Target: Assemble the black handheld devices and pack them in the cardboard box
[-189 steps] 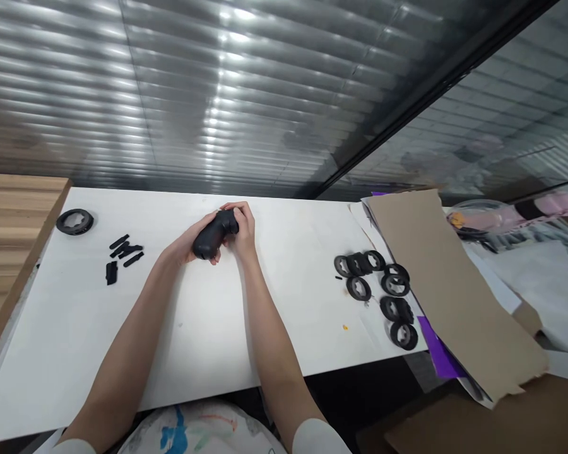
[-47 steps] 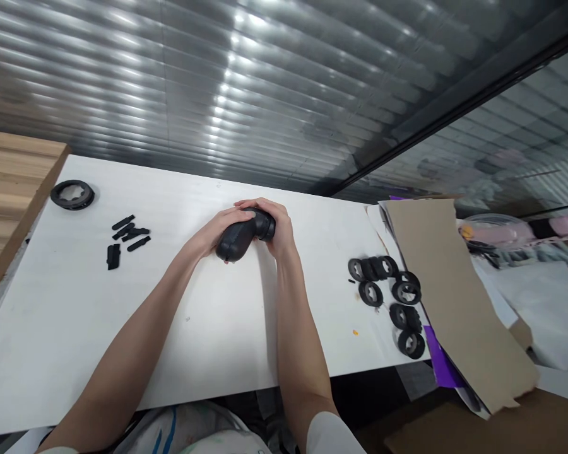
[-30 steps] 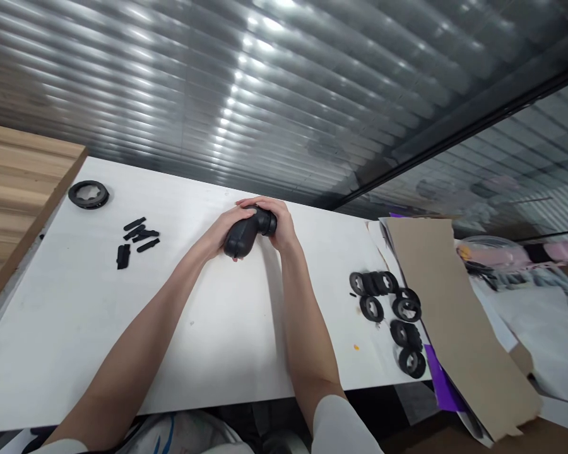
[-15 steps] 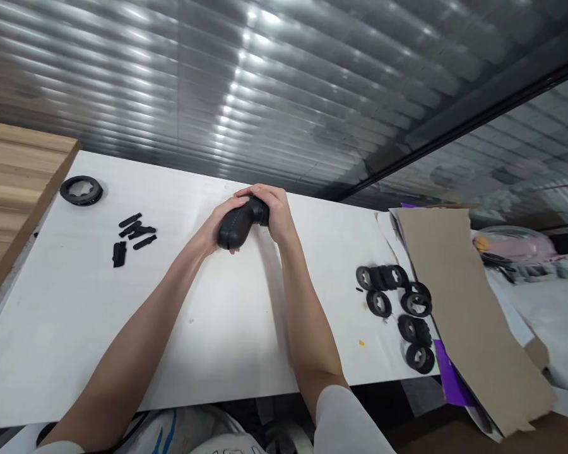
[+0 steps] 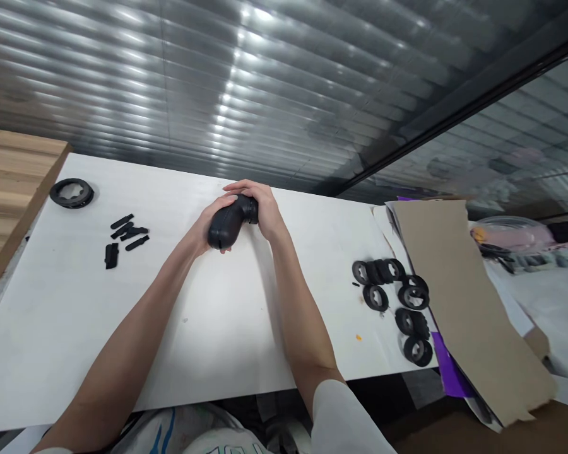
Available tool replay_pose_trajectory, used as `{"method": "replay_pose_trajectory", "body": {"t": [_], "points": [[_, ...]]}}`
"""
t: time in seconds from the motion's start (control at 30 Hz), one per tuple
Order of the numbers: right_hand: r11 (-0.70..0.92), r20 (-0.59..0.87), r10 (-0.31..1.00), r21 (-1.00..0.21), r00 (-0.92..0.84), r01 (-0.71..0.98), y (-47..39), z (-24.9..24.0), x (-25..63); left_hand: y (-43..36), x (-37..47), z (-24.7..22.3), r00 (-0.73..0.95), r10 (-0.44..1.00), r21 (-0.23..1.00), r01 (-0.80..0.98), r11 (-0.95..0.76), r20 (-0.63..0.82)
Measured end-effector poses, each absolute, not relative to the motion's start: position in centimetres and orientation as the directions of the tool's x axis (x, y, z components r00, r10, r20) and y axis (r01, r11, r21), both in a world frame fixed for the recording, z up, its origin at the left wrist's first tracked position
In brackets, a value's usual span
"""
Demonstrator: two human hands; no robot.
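Both hands grip one black, bent plastic housing [image 5: 226, 226] with a rounded thick end and a ringed narrower end, just over the far middle of the table. My left hand [image 5: 204, 228] is wrapped round the thick end from the left, its thumb on top and a fingertip showing underneath. From the right, my right hand [image 5: 267, 213] closes over the ringed end, with its fingers reaching across the back. The palms and most of the gripped ends are hidden.
A white table [image 5: 218, 353] backs onto a ribbed metallic wall. Black rings [image 5: 72, 203] lie far left, near small black strips [image 5: 122, 221] and a black block [image 5: 112, 256]. Several black ring-shaped parts [image 5: 375, 297] sit at right, beside brown cardboard [image 5: 459, 284].
The whole view has shifted slightly, so the table and parts appear a little further left. Both hands keep their hold on the black housing, with only a slight change in its tilt.
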State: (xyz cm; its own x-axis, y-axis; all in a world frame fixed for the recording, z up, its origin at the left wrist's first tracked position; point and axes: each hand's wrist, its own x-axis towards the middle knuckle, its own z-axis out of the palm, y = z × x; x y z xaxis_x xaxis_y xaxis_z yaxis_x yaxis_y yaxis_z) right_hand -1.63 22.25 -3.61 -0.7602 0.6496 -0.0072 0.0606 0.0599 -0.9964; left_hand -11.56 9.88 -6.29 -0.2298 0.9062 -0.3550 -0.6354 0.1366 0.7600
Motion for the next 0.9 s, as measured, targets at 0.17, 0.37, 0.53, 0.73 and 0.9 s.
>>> {"method": "replay_pose_trajectory", "body": {"t": [0.17, 0.37, 0.53, 0.73, 0.9], "points": [[-0.032, -0.045, 0.581, -0.999, -0.812, 0.033, 22.7, -3.3, -1.3, 9.6, -11.8, -6.1, -0.125, 0.922, 0.735, -0.646, 0.204, -0.366], [-0.011, -0.069, 0.631, -0.997, -0.773, 0.08, 22.8, -2.8, -0.8, 9.6, -11.8, -5.7, -0.02, 0.938, 0.678, -0.697, 0.235, -0.345], [-0.14, -0.212, 0.557, -0.977, -0.803, 0.161, 22.7, -2.9, -0.6, 9.7, -11.8, -5.6, -0.023, 0.929, 0.693, -0.673, 0.259, -0.369], [-0.117, -0.158, 0.712, -0.987, -0.684, 0.106, 22.4, -4.1, -1.7, 9.9, -11.3, -5.3, -0.096, 0.913, 0.699, -0.676, 0.233, -0.397], [-0.129, -0.192, 0.725, -0.981, -0.661, 0.143, 22.3, -4.4, -2.0, 9.9, -11.1, -5.5, -0.108, 0.923, 0.719, -0.663, 0.209, -0.368]]}}
